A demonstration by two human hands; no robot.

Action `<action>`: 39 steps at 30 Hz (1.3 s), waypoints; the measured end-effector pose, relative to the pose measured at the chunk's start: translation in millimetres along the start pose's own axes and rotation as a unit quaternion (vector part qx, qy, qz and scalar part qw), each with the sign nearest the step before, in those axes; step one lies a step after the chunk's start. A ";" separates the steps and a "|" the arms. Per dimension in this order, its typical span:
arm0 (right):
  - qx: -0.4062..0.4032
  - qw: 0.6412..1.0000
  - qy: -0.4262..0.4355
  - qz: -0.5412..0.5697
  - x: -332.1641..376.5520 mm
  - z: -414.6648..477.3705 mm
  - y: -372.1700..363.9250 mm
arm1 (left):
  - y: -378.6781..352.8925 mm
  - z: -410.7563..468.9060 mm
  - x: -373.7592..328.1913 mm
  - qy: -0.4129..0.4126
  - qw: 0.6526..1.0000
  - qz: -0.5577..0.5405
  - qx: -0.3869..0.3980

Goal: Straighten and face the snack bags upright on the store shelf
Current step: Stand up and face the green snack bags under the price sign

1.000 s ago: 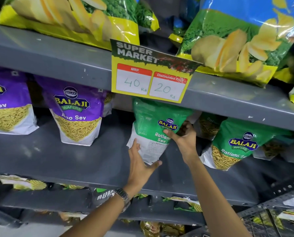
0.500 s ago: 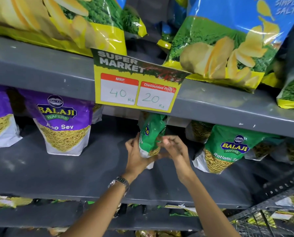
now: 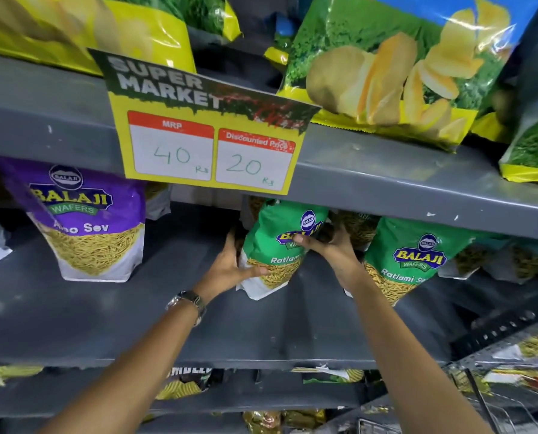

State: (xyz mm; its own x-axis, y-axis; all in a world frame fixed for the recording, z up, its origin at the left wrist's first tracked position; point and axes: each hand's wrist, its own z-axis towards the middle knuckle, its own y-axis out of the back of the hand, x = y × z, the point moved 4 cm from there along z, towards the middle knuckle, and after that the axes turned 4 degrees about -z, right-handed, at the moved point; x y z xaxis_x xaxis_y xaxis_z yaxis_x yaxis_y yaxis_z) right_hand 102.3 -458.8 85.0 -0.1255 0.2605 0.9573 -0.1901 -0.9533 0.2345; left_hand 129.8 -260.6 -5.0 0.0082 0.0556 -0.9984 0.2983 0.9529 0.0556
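Two hands point(image 3: 230, 264) point(image 3: 330, 252) clasp green bag point(image 3: 274, 242) | price card point(image 3: 205, 133) overhangs | second green bag point(image 3: 408, 261) beside

On the middle shelf point(image 3: 111, 324) you have two front-facing green Ratlami Sev bags point(image 3: 280, 245) point(image 3: 414, 258) and one fully visible purple Aloo Sev bag point(image 3: 89, 227). One price card point(image 3: 205, 136) hangs from the shelf edge above. Two hands point(image 3: 230, 267) point(image 3: 333, 252) are in view; bags farther back cannot be counted.
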 end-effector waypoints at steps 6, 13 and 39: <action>-0.025 0.999 -0.046 0.004 -12.9 -4.2 5.2 | 7.5 -9.5 5.4 -0.038 0.996 -0.033 -0.074; -0.052 0.997 -0.049 0.022 -18.5 -5.1 3.8 | -1.5 -19.3 6.6 -0.048 0.992 -0.065 -0.099; -0.214 0.966 -0.037 0.143 -13.1 -22.3 15.0 | -44.6 -63.1 -1.6 -0.123 0.940 -0.087 -0.306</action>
State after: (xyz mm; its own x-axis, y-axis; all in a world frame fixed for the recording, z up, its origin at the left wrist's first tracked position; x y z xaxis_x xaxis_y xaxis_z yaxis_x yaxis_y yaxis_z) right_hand 79.4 -473.1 72.2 -0.1654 -0.0312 0.9857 -0.5447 -0.8304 -0.1177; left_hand 56.3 -284.4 -5.4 0.2534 -0.1166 -0.9603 -0.2883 0.9385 -0.1901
